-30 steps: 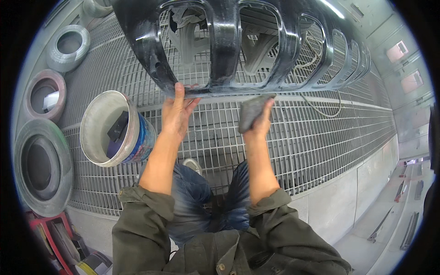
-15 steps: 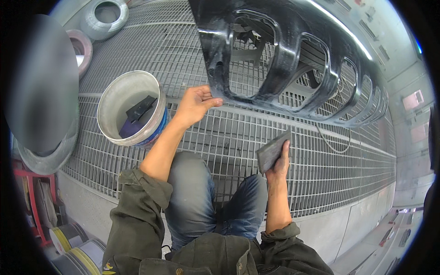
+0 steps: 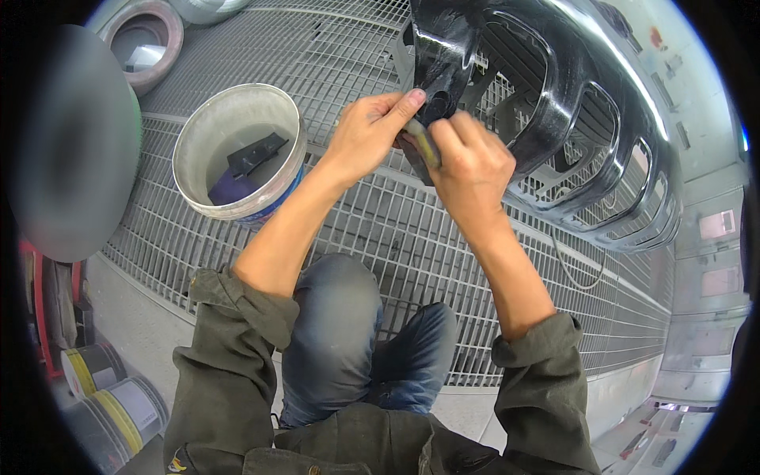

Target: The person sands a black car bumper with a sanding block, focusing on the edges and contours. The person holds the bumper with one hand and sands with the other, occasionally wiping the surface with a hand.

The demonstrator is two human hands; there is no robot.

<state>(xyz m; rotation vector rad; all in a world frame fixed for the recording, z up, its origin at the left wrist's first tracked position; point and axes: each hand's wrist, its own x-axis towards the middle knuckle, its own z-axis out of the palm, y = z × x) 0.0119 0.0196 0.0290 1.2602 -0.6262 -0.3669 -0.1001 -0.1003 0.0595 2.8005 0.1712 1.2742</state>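
A glossy black slotted panel (image 3: 567, 103), resembling a vehicle grille or bumper, is raised above the metal grating at the upper right. My left hand (image 3: 366, 136) grips its near left corner, thumb on top and fingers curled around the edge. Close beside it, my right hand (image 3: 475, 170) is closed on a flat sanding pad (image 3: 427, 147), dark grey with a yellowish edge, pressed against that same corner. The right fingertips are slightly blurred, and the face of the pad touching the panel is hidden.
A white bucket (image 3: 184, 176) left of my hands holds cloudy liquid, a black flat piece (image 3: 257, 153) and a purple one (image 3: 231, 190). Ring-shaped objects (image 3: 170, 30) lie far left. Paint cans (image 3: 136, 412) and a red frame (image 3: 39, 309) are lower left. A thin cable (image 3: 571, 273) loops under the panel.
My right hand has come up and left with the sanding pad onto the panel's corner. My left hand has moved up and right along the edge. The whole view has shifted.
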